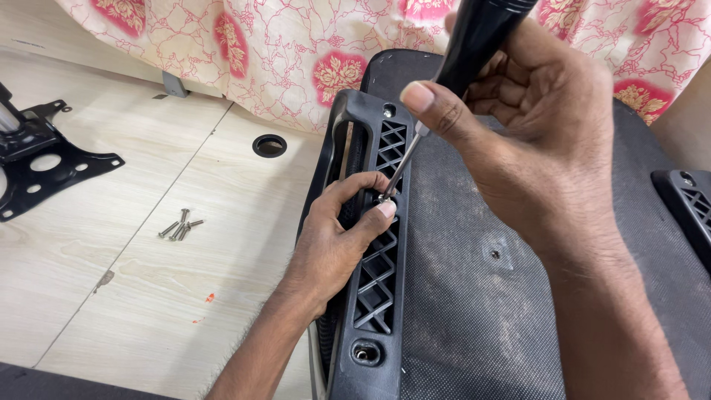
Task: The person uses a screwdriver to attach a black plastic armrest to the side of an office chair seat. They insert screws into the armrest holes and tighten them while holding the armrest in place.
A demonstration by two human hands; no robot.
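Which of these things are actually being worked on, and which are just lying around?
In use: screwdriver in right hand; screw steadied by left hand; black armrest; chair seat underside.

Lying about: loose screws, black metal bracket, floral cloth.

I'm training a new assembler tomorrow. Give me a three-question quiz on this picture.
1. True or false: the right hand holds a black-handled screwdriver.
2. The left hand steadies what? A) a screw at the armrest bracket B) a hammer C) a drill
3. Where do the loose screws lie?

Key: 1 true. 2 A. 3 On the pale wooden floor, left of the seat underside, near the black metal plate.
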